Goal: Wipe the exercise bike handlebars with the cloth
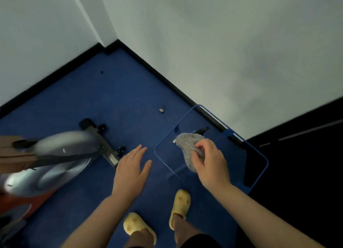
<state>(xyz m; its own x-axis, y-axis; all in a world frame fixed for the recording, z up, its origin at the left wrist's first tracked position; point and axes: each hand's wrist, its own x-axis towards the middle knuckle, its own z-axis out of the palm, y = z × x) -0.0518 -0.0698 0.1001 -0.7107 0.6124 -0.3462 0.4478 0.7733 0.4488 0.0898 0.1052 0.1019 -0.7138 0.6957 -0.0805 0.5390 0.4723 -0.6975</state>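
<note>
— Two hands show, both out over the blue carpet (115,92). What does each one have?

— Right hand (209,164) grips the grey cloth (187,147): thumb and curled fingers bunch its lower part, and the rest of the cloth sticks up and away from the fingers. Left hand (130,170) holds nothing; its fingers are straight and spread a little, palm down.

— Where is the cloth relative to the exercise bike (61,155)?

— Well to the right of the bike, apart from it, with the left hand in between. The cloth is above a blue-rimmed frame (259,155) that stands by the black skirting of the white wall (222,53).

— And the bike itself?

— Blurred. Its grey body and black foot bar with small wheels show at the left edge. I cannot make out the handlebars.

— Anything else near the bike?

— A small metal piece (161,110) lies on the carpet to the right of the bike's foot bar. Nearer the person than the bike, two yellow slippers (138,227) stand on the carpet.
</note>
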